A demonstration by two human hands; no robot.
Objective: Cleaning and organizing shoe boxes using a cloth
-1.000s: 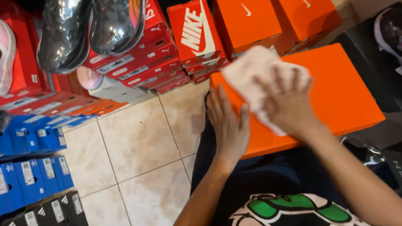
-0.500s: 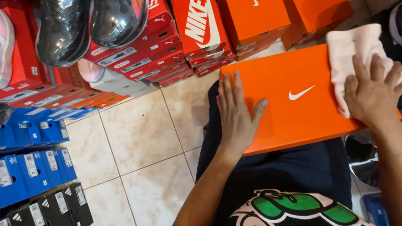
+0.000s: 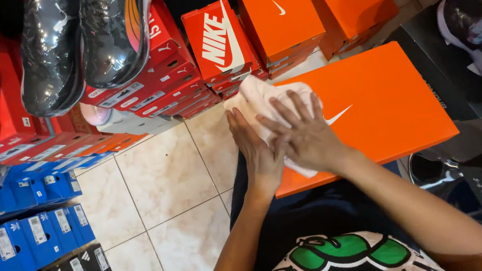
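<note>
An orange shoebox (image 3: 387, 101) with a white logo lies across my lap. My right hand (image 3: 310, 138) presses a white cloth (image 3: 255, 97) flat onto the left end of its lid, fingers spread. My left hand (image 3: 256, 151) lies flat along the box's left edge, fingers stretched out, partly under the right hand. The cloth hangs a little over the box's far left corner.
Stacks of orange (image 3: 283, 17) and red (image 3: 216, 40) shoeboxes stand ahead, with dark shiny shoes (image 3: 82, 42) on top. Blue and black boxes (image 3: 31, 238) line the left. A black box with a dark sneaker (image 3: 473, 31) sits at right. Beige floor tiles (image 3: 164, 181) lie below.
My right hand has swept the cloth across the lid from the box's right end to its left end. My left hand has stayed at the left edge.
</note>
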